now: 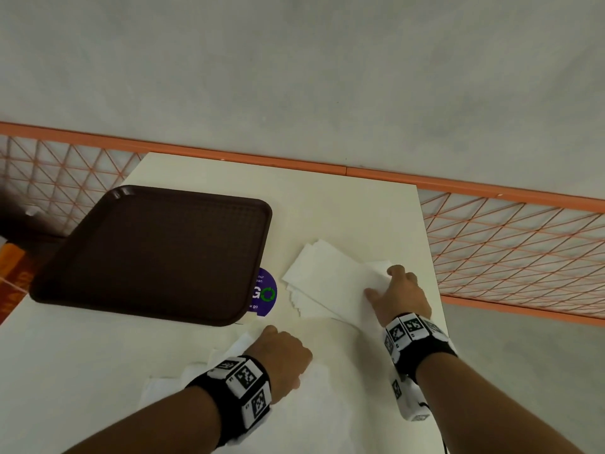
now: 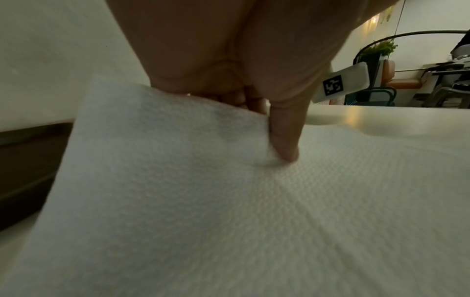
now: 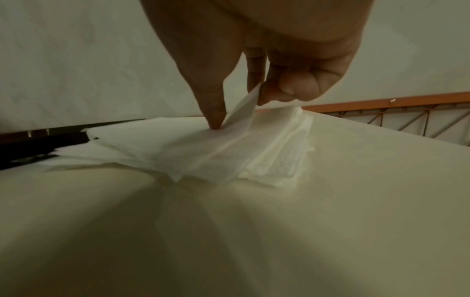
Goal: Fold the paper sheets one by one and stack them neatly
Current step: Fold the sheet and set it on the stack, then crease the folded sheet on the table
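Right hand [image 1: 397, 294] pinching the near corner of the top white paper sheet [image 3: 193, 146], thumb tip pressed down onto the sheet and curled fingers [image 3: 292, 88] lifting the corner off the pile, as seen from the right wrist. Beneath it, a loose stack of white paper sheets [image 1: 322, 281] on the far right part of the cream tabletop [image 1: 343, 208], edges fanned out and uneven, just right of a round purple sticker [image 1: 265, 291] with green lettering.

Left hand [image 1: 281, 353] down on a separate white embossed paper napkin [image 2: 229, 211] lying flat near the front of the table, close to the body. From the left wrist: thumb tip [image 2: 286, 148] pressed into the napkin, 1 edge of the paper raised against the curled fingers behind it. Pinching that edge, by the look of the fold between thumb and fingers.

Dark brown plastic tray [image 1: 154, 253] with a textured floor on the left side of the table, overlapping part of the sticker, well apart from both hands. Black wristbands with black-and-white square markers [image 1: 244, 376] on both wrists. Orange wire-mesh railing [image 1: 510, 237] beyond the far edge of the table, grey floor behind it.
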Demonstrator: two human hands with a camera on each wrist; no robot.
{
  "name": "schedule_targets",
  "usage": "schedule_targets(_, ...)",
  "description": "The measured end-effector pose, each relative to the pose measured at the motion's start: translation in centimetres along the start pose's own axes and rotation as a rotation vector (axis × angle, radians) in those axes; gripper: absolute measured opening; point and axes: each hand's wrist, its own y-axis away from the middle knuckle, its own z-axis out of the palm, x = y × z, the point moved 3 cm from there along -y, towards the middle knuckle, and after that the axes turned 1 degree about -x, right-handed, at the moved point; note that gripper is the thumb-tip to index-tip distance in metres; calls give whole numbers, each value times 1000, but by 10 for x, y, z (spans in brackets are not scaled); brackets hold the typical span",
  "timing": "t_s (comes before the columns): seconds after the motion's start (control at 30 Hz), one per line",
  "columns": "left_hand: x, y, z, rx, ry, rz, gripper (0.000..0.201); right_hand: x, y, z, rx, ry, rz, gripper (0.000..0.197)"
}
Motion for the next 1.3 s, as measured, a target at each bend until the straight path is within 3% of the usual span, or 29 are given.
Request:
schedule_targets(0.07,-3,8,-4,-21,22,8,24,2,8,-7,41,-11,5,62)
schedule_targets(0.17,-16,28,-19,-12,267,-10,23,8,26,-16,70,-97,-32,59)
schedule_targets(0.33,-40,76,-54,211,668,26,14,20,82,-9,-120,-422,-128,31)
schedule_targets(0.47,-55,108,-76,342,1221,87,11,15,131,-11,-420,-825,49,56)
schedule_targets(0.57,-71,119,-74,569,1332,-51,13,7,151,-14,-600,-1319,202,73)
schedule_targets(0.67,-82,119,-53,676,1483,-233,10,-3,163,-23,-693,-1443,114,88)
schedule_targets(0.77,-79,117,-36,712,1543,-346,13,-15,171,-36,-624,-1359,-33,61)
schedule_targets(0.83,-72,120,-31,752,1544,-393,28,-21,170,-40,-448,-1259,-96,37)
schedule_targets(0.9,-64,125,-28,773,1565,-380,40,-23,170,-42,-265,-1153,-122,35)
schedule_targets(0.97,-58,132,-27,780,1598,-314,39,-25,173,-44,-162,-1086,-150,43)
schedule_targets(1.13,-55,146,-27,689,1735,-138,29,-28,178,-52,-103,-1089,-231,56)
schedule_targets(1.3,-60,150,-29,655,1710,-116,33,-28,180,-61,-170,-1227,-238,26)
